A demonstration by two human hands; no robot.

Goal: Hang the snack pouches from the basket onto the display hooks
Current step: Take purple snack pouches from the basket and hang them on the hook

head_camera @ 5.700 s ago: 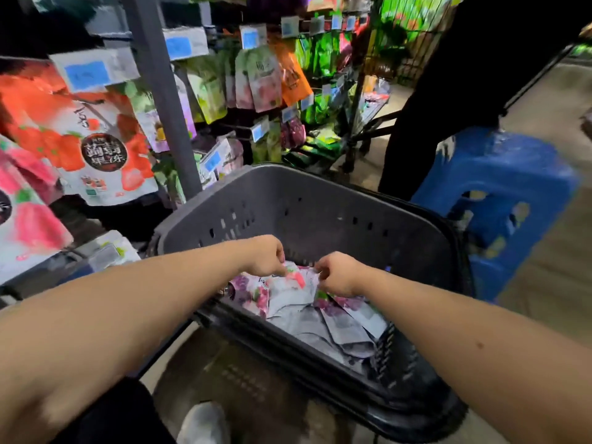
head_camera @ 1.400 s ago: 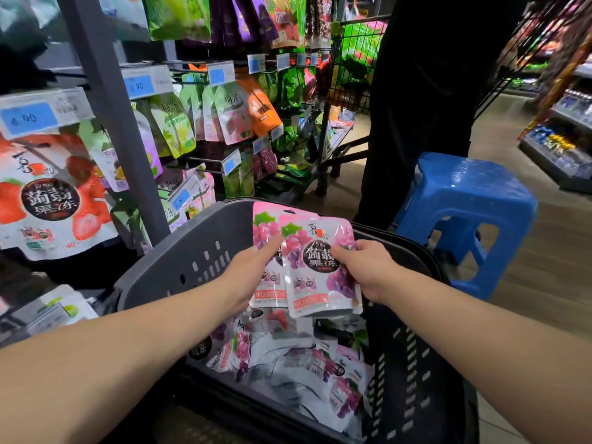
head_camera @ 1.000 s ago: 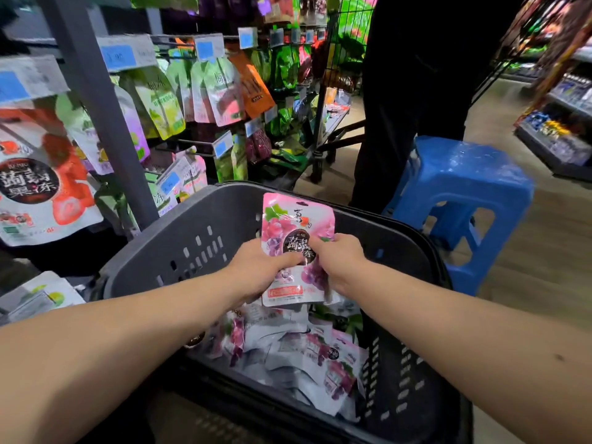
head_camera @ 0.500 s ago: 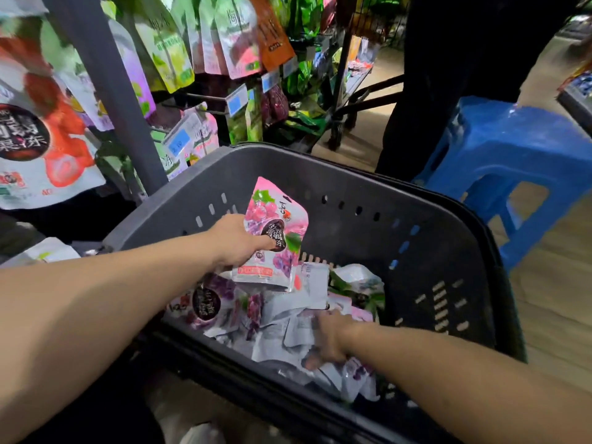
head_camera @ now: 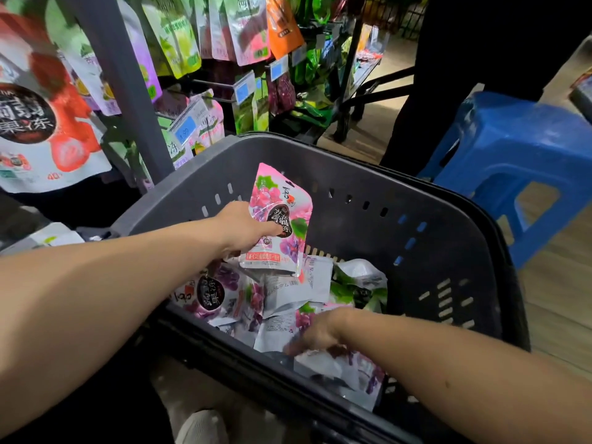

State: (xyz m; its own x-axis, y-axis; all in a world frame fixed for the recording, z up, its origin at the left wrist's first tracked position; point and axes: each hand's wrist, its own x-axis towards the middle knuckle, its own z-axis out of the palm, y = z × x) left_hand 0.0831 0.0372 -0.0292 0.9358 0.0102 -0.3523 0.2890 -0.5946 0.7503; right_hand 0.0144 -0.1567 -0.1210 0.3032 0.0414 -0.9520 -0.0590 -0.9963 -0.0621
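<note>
- A left hand (head_camera: 243, 225) pinched a pink pouch (head_camera: 282, 216) by its lower half, upright over the grey basket (head_camera: 352, 174).
- The right hand (head_camera: 317, 331) lay among loose pouches (head_camera: 282, 296) in the basket; blur hid its fingers' grip.
- Light, limp and slick by its look, the pouch seemed best held near its top edge.

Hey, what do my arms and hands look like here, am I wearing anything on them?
Left forearm and right forearm are bare: no sleeves, watch or bracelet. The left hand and right hand wear no gloves; blur hides any ring on the right.
</note>
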